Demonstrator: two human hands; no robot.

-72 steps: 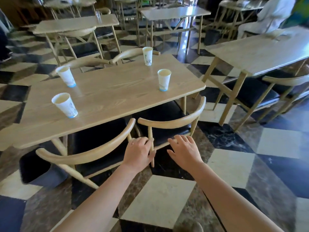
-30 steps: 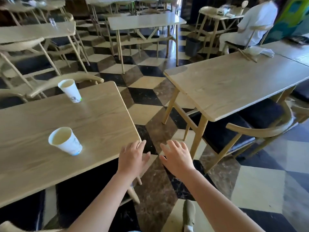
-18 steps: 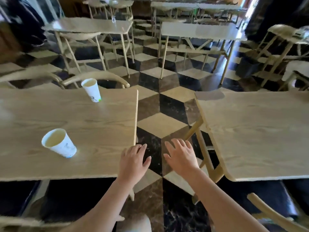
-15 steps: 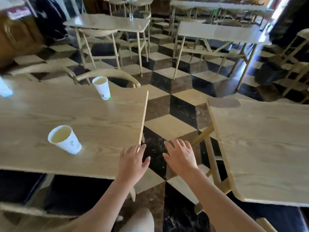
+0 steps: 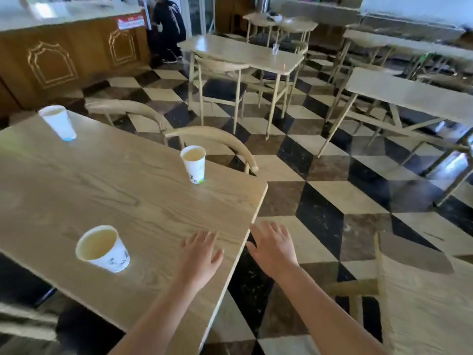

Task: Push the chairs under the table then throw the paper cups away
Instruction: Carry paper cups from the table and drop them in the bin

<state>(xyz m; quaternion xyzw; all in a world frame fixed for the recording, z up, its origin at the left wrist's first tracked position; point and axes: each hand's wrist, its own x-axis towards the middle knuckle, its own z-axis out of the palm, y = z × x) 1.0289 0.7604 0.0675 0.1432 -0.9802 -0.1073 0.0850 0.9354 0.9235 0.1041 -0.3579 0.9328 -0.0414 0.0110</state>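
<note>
A light wooden table fills the left of the view. Three white paper cups stand on it: a near cup at the front, a middle cup by the far edge, a far cup at the back left. Beyond the far edge two curved wooden chair backs show, one behind the middle cup and another further left. My left hand hovers open over the table's right corner. My right hand is open past the table's edge, above the floor. Neither hand holds anything.
A second wooden table stands at the lower right, across a narrow aisle of checkered floor. More tables and chairs stand behind. A wooden counter runs along the back left, with a person in dark clothes beside it.
The view has swung left and moved along the table's end. The far cup and both far-side chair backs have come into view. Both hands stay open and empty.
</note>
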